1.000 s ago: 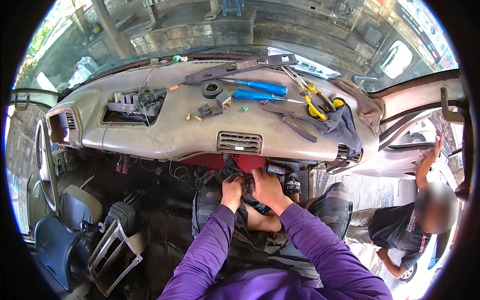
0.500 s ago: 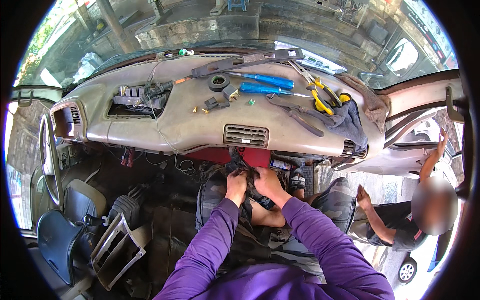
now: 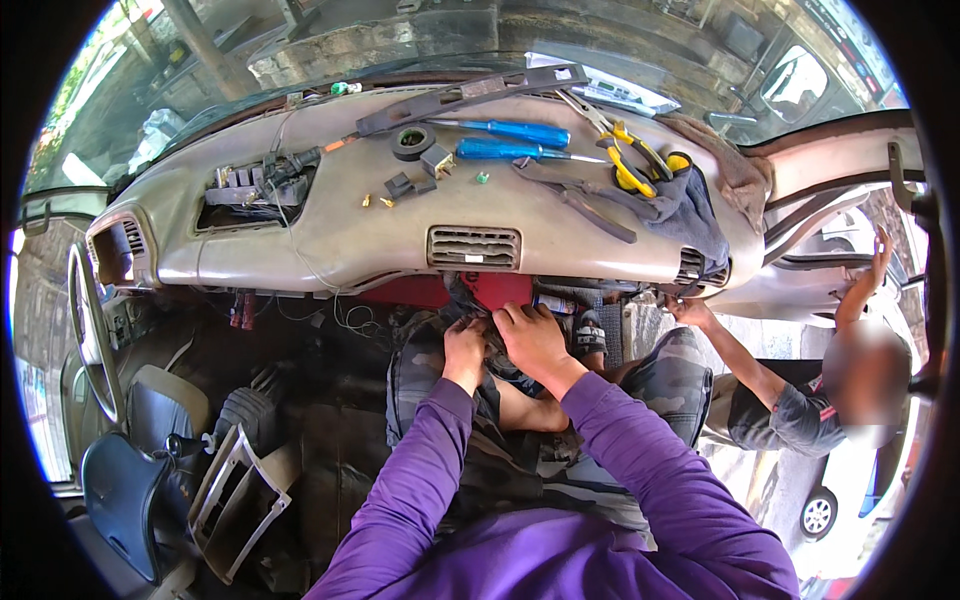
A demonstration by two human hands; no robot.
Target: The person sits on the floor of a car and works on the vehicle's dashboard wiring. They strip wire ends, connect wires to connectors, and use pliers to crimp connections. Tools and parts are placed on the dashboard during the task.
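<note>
In my lap, below the centre vent, my left hand [image 3: 463, 350] is closed on a dark, crumpled bundle [image 3: 460, 293], possibly wiring; its exact make-up is unclear. Just beside it, my right hand [image 3: 530, 338] grips the same bundle with curled fingers, hiding part of it. A red panel [image 3: 500, 288] lies behind my hands, and a small can [image 3: 553, 303] is to their right. On the dashboard [image 3: 350, 240] above lie blue screwdrivers [image 3: 512, 149], yellow-handled pliers [image 3: 632, 180], a tape roll [image 3: 412, 141] and several small relays.
A co-worker [image 3: 790, 420] stands at the open right door, one hand under the dashboard's right end. At left are the steering wheel [image 3: 82, 340], gear lever boot [image 3: 245, 410] and a loose trim frame [image 3: 235, 500]. A grey rag [image 3: 690, 225] hangs over the dashboard.
The co-worker's lower hand has risen and reached forward to the dashboard's underside. My right hand has shifted slightly upward on the bundle. The whole view has shifted a little.
</note>
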